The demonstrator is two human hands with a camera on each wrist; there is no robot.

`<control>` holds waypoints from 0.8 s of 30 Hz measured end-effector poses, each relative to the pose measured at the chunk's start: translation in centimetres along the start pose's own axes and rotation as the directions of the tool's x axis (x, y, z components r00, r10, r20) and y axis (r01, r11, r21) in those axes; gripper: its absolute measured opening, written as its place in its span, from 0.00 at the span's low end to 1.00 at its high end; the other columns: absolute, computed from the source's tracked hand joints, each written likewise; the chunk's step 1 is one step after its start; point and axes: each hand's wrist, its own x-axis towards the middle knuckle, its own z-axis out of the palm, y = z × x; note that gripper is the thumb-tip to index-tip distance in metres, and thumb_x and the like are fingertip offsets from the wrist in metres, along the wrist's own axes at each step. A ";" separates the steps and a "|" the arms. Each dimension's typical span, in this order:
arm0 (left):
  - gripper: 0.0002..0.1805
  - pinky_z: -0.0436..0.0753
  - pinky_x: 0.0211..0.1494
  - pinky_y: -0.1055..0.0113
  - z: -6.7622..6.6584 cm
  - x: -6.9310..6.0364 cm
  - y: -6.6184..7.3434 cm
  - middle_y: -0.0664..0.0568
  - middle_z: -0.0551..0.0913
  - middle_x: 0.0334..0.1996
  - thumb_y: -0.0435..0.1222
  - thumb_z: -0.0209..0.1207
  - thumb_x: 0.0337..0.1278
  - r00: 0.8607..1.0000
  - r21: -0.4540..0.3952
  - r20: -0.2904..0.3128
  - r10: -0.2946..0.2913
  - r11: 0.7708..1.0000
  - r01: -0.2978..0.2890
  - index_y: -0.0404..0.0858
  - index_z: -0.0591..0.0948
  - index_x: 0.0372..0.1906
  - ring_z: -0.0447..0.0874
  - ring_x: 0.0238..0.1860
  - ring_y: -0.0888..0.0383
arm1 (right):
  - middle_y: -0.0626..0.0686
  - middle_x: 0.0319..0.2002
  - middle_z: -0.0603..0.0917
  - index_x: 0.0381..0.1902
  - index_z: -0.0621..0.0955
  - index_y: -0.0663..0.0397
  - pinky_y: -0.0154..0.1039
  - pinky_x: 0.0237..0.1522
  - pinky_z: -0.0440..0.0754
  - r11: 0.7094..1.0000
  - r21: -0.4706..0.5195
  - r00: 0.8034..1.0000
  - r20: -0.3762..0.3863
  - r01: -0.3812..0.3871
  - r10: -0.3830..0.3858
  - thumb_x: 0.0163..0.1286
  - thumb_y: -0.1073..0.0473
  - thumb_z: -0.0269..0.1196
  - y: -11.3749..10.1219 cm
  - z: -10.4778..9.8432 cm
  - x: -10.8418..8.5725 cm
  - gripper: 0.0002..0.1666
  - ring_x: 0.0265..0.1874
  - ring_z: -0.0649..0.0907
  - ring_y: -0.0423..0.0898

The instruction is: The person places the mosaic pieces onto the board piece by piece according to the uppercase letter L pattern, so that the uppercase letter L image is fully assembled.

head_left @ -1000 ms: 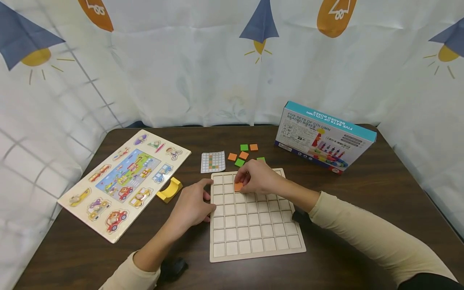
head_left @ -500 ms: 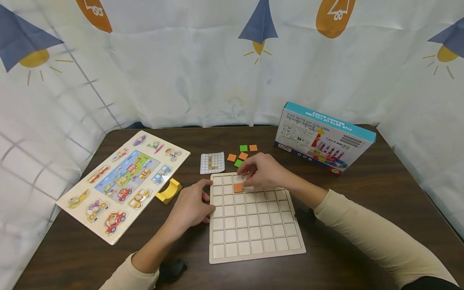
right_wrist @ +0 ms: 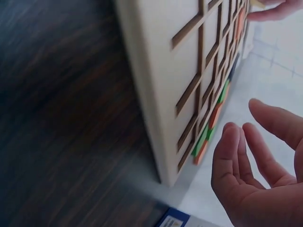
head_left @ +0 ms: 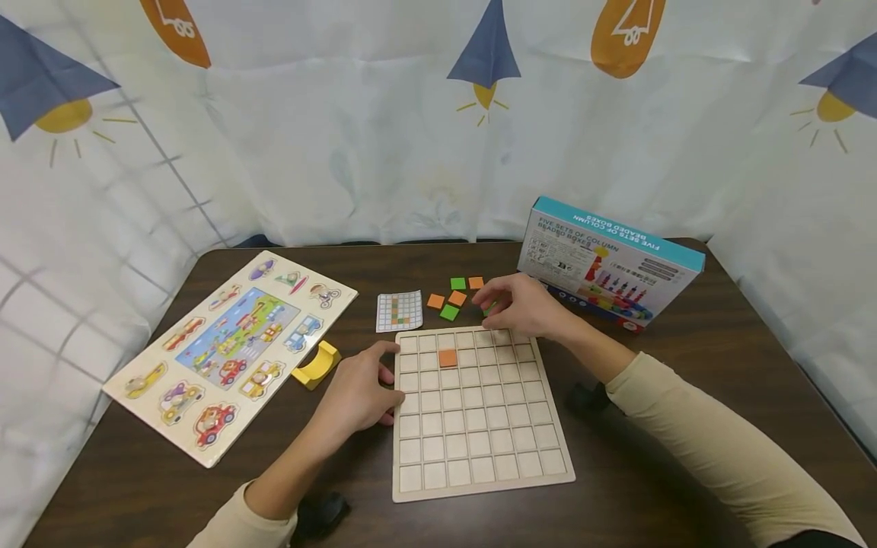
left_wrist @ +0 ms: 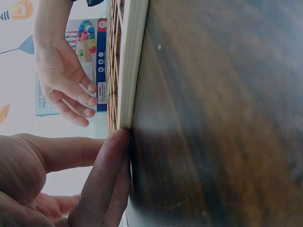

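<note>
A pale wooden grid board (head_left: 479, 426) lies flat on the table with one orange tile (head_left: 448, 358) in a cell near its far edge. My left hand (head_left: 359, 388) rests against the board's left side, its fingertips touching the rim. In the left wrist view, a finger (left_wrist: 111, 156) meets the board's edge (left_wrist: 132, 66). Above the far right part of the board hovers my right hand (head_left: 524, 304), fingers loosely bent and apart with nothing between them in the right wrist view. A green tile (head_left: 489, 309) is partly hidden behind its fingers.
Several loose green and orange tiles (head_left: 457, 298) lie beyond the board, beside a small pattern card (head_left: 400, 311). A vehicle puzzle board (head_left: 233, 358) and a yellow arch block (head_left: 318, 365) are at left. A toy box (head_left: 610, 262) stands at back right.
My right hand has let go of the orange tile, which stays in its cell, and moved right and away toward the green tile. The left hand keeps its place at the board's edge.
</note>
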 end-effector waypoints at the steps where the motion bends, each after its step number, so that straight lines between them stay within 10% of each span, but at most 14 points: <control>1: 0.40 0.86 0.20 0.65 0.0 0.0 0.0 0.43 0.80 0.38 0.26 0.72 0.51 1.000 0.000 0.001 0.000 1.000 0.000 0.36 0.72 0.72 0.84 0.16 0.57 | 0.59 0.50 0.88 0.55 0.86 0.60 0.42 0.45 0.89 1.000 -0.003 1.000 -0.005 -0.003 0.003 0.64 0.66 0.72 0.2 -0.1 0.0 0.21 0.43 0.88 0.49; 24: 0.40 0.86 0.20 0.65 0.0 -0.1 0.0 0.43 0.80 0.38 0.25 0.72 0.51 1.000 -0.015 -0.004 0.000 1.000 0.000 0.37 0.73 0.72 0.84 0.16 0.57 | 0.59 0.51 0.87 0.56 0.85 0.61 0.41 0.45 0.86 0.992 -0.065 0.994 -0.008 -0.108 0.108 0.60 0.72 0.70 1.9 -0.8 1.8 0.23 0.43 0.85 0.50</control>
